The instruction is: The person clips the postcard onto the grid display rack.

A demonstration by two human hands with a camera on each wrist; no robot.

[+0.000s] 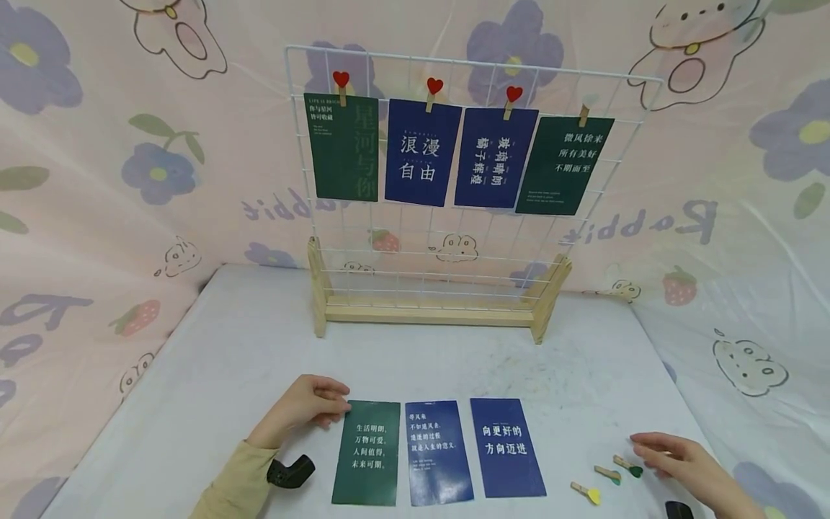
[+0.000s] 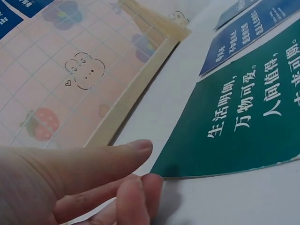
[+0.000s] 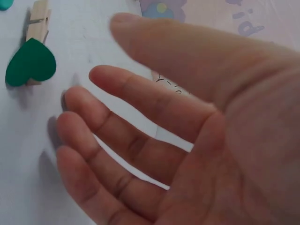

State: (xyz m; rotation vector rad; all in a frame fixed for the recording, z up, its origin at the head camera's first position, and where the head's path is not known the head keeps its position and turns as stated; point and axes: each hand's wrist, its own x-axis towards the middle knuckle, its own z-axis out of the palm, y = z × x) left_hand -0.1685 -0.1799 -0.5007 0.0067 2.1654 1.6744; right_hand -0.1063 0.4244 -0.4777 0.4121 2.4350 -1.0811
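Note:
My left hand [image 1: 315, 401] is at the upper left corner of a green card [image 1: 366, 454] lying on the table. In the left wrist view its fingertips [image 2: 152, 183] meet or nearly meet that corner, and the thumb stands apart above. Two blue cards lie to the right, one with longer text [image 1: 439, 454] and one with two lines [image 1: 508, 448]. My right hand [image 1: 681, 458] is held with spread, relaxed fingers and nothing in them. Beside its fingertips lies a wooden clothespin with a dark green heart [image 3: 32, 63]; a green-heart clothespin [image 1: 607, 474] and a yellow-heart clothespin [image 1: 586, 493] are further left.
Behind the cards stands a white wire grid rack [image 1: 431, 252] on a wooden base [image 1: 428, 315]. Several green and blue cards hang on it from clothespins, some with red hearts [image 1: 435, 86]. A patterned curtain [image 1: 214, 144] surrounds the white table [image 1: 246, 339].

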